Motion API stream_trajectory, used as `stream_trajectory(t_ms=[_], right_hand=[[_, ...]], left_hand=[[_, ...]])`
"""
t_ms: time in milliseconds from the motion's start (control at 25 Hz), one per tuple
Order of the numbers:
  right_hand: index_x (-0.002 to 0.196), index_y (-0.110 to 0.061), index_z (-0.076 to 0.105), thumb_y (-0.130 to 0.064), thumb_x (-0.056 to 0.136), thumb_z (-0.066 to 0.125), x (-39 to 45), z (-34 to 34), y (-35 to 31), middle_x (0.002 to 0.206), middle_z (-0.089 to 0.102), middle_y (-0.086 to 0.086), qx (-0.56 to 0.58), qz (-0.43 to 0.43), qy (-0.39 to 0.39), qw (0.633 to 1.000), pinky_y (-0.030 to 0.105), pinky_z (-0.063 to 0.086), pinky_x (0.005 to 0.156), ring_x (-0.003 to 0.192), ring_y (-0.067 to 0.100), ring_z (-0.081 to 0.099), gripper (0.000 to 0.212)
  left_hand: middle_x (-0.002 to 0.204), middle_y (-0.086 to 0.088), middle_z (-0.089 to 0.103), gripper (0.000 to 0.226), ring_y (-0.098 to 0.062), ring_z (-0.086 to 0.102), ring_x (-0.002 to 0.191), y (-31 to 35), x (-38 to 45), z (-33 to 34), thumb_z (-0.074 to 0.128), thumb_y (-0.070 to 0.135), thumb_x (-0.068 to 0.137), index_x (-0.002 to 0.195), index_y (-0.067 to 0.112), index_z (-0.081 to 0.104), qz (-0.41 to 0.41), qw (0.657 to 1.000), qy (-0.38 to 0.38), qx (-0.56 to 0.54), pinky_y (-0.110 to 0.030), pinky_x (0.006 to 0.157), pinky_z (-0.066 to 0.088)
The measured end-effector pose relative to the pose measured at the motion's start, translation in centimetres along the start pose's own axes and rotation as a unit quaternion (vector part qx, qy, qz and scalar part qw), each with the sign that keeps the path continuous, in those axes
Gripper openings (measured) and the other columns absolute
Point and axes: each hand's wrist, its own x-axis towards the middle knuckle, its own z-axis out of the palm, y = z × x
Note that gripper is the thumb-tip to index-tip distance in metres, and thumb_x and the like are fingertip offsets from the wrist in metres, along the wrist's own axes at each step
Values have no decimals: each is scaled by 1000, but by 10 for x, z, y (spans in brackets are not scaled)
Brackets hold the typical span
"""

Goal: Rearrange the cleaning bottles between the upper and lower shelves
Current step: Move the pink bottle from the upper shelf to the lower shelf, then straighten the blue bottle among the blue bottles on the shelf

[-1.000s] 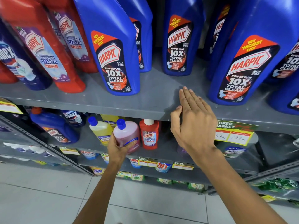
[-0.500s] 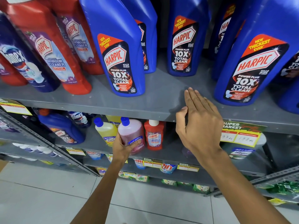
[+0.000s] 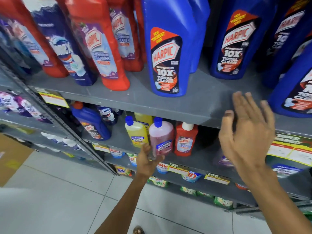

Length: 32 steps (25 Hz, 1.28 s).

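left hand (image 3: 148,163) clamped on pink bottle (image 3: 161,136), lower shelf (image 3: 118,137) | right hand (image 3: 246,134) spread, empty

two hands (image 3: 246,134), one pink bottle (image 3: 161,137), one yellow bottle (image 3: 135,134)

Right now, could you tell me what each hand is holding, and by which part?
The left hand holds the pink bottle by its lower body, near the base. The right hand is open and holds nothing.
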Motion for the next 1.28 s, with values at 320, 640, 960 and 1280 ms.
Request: stream_trajectory(t_ms=[320, 640, 960, 1280], right_hand=[[154, -12, 58, -27, 109, 47, -134, 112, -188, 164, 55, -4, 299, -106, -177, 932, 39, 44, 126, 155, 13, 51, 49], [154, 6, 51, -19, 102, 61, -207, 323, -262, 163, 52, 21, 162, -3, -294, 942, 62, 46, 122, 154, 41, 49, 58], [160, 1, 45, -30, 111, 40, -223, 404, -261, 170, 45, 16, 0, -38, -276, 961, 49, 38, 131, 159, 29, 44, 58], [162, -2, 42, -32, 113, 33, -223, 402, -259, 172, 43, 13, 15, -36, -294, 955, 47, 37, 132, 160, 27, 42, 59]], left_hand=[[93, -33, 77, 7, -4, 77, 66, -58, 30, -190, 73, -24, 90, 94, -19, 72, -39, 993, 109, 17, -7, 64, 57], [144, -18, 64, 96, -29, 64, 127, -70, 172, -300, 98, -10, 69, 150, -3, 46, 39, 999, 21, -6, -41, 114, 51], [109, 2, 88, 60, -13, 83, 101, -85, 249, -322, 101, 5, 68, 121, 14, 75, 32, 985, -170, -20, -33, 90, 67], [111, -6, 88, 59, -18, 84, 101, -79, 231, -321, 99, 12, 66, 121, 7, 77, 42, 988, -143, -46, -28, 86, 66]])
